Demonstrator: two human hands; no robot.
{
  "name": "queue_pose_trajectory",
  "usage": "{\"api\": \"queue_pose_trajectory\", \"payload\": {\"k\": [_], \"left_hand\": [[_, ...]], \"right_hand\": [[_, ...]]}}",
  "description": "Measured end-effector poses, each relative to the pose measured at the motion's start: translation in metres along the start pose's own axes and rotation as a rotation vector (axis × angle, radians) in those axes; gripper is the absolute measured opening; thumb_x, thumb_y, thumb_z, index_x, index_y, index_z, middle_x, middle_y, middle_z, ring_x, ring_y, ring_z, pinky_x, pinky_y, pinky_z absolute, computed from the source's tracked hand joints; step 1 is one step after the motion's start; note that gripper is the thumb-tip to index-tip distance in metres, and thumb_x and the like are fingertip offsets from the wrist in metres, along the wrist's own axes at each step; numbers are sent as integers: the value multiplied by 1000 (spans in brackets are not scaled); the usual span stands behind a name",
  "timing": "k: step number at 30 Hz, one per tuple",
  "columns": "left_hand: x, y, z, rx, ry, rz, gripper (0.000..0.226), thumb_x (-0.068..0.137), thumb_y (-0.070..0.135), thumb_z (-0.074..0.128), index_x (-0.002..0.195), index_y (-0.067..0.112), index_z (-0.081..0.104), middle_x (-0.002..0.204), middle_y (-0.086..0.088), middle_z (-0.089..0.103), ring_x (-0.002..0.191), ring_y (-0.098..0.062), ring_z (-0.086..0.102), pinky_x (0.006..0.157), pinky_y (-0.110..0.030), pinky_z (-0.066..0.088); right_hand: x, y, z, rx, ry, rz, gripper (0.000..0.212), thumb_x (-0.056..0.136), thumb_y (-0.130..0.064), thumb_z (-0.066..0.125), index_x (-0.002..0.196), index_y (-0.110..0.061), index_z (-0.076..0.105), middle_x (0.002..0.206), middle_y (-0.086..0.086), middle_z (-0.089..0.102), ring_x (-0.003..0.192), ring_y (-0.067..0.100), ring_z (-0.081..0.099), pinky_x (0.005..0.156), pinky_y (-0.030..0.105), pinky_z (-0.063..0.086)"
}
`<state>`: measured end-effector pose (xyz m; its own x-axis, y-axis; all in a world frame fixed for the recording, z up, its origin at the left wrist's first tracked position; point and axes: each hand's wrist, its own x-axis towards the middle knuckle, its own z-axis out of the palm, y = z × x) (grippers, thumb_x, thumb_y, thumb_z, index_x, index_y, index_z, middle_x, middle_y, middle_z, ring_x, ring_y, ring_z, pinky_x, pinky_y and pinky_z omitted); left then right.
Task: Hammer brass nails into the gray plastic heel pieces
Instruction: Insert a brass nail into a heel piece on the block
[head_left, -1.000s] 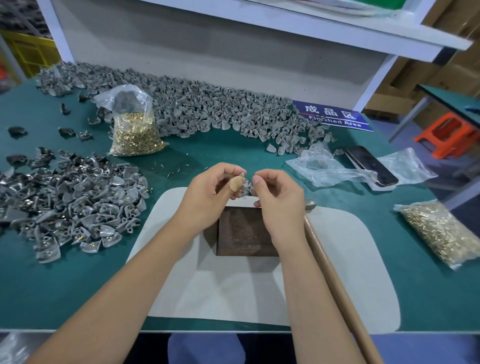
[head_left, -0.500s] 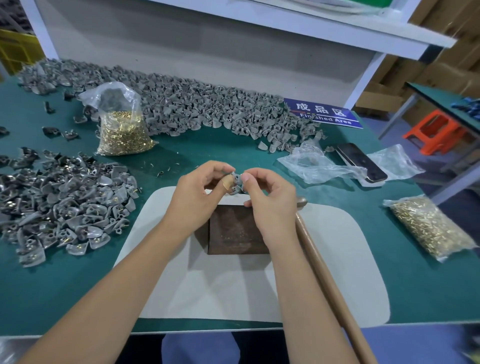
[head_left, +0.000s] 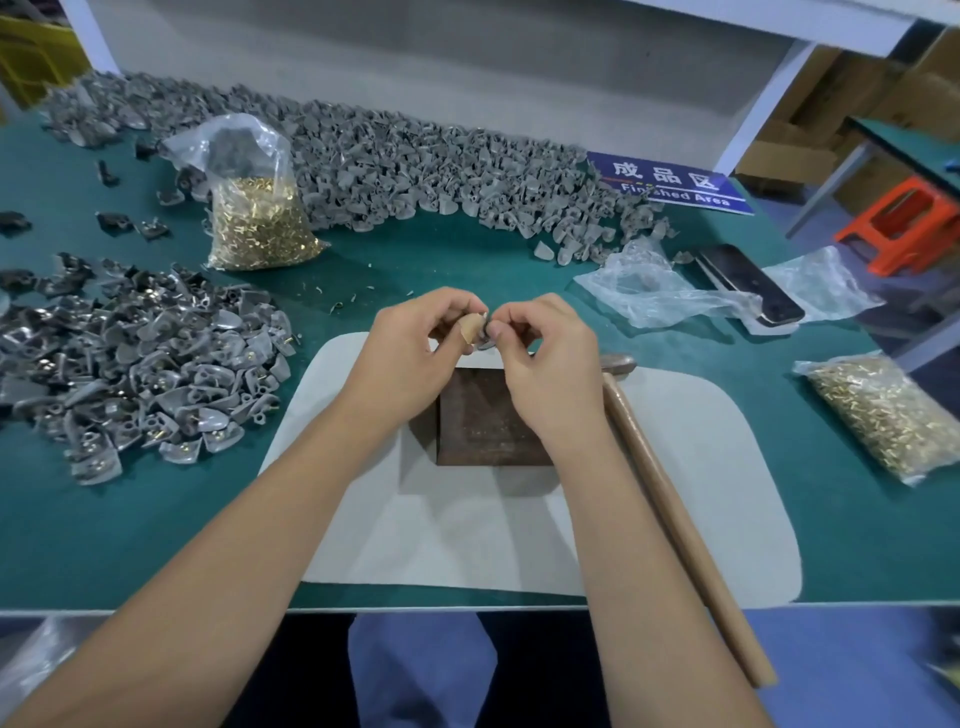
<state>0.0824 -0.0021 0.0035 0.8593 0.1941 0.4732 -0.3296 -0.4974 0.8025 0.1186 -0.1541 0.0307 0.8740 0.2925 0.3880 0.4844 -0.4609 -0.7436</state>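
My left hand (head_left: 415, 345) and my right hand (head_left: 545, 364) meet above the far edge of a dark metal block (head_left: 488, 428). Between their fingertips they pinch one small gray heel piece (head_left: 484, 335), mostly hidden by the fingers. My left thumb wears a tan bandage. A wooden-handled hammer (head_left: 670, 499) lies on the white mat (head_left: 649, 519), just right of my right forearm, untouched. Gray heel pieces (head_left: 145, 364) with brass nails lie heaped at the left. An open bag of brass nails (head_left: 257, 218) stands behind them.
A long pile of gray heel pieces (head_left: 415, 161) runs along the back wall. A second bag of nails (head_left: 883, 415) lies at the right. Crumpled plastic (head_left: 649, 291) and a phone (head_left: 748, 283) sit at the back right, near a blue sign (head_left: 670, 182).
Both hands stay together over the block, working the small piece between the fingertips. The hammer has not moved.
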Motion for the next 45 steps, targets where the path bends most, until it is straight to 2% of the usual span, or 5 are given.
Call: {"api": "queue_pose_trajectory", "payload": {"k": [9,19,34,41,45], "left_hand": [[3,-8,-10,73,-85,25,12,97,8,61,100,15,70,83,7,71,74,-14,68,75,-33,56],[2,-8,-4,-43,-24,13,19,96,12,61,99,29,68,84,10,71,72,-11,70,71,-19,53],[-6,11,-6,-220,-42,-134,11,98,17,66,102,27,68,89,11,76,80,-10,72,76,-21,55],[-39,29,-10,-27,-76,-144,11,96,20,68,99,31,68,93,21,74,94,3,66,81,-12,44],[-49,32,-6,198,-83,-87,5,93,23,72,96,27,73,100,17,69,104,-7,54,93,-11,32]], "right_hand": [[0,-3,7,-181,-81,-43,12,95,-4,65,92,-10,75,88,-4,53,73,4,45,74,6,34],[5,5,4,69,-62,126,8,94,-16,72,91,-16,80,93,-3,75,90,11,68,85,31,53],[-10,-10,-7,194,21,112,9,91,-12,73,92,-19,78,90,-3,76,88,11,70,82,26,55],[-35,-13,-40,100,-39,139,15,92,-15,73,98,-29,74,90,-14,72,77,0,64,72,11,44],[-47,8,-64,-193,87,252,11,98,-24,63,99,-26,74,98,-5,73,92,16,65,82,31,51]]}}
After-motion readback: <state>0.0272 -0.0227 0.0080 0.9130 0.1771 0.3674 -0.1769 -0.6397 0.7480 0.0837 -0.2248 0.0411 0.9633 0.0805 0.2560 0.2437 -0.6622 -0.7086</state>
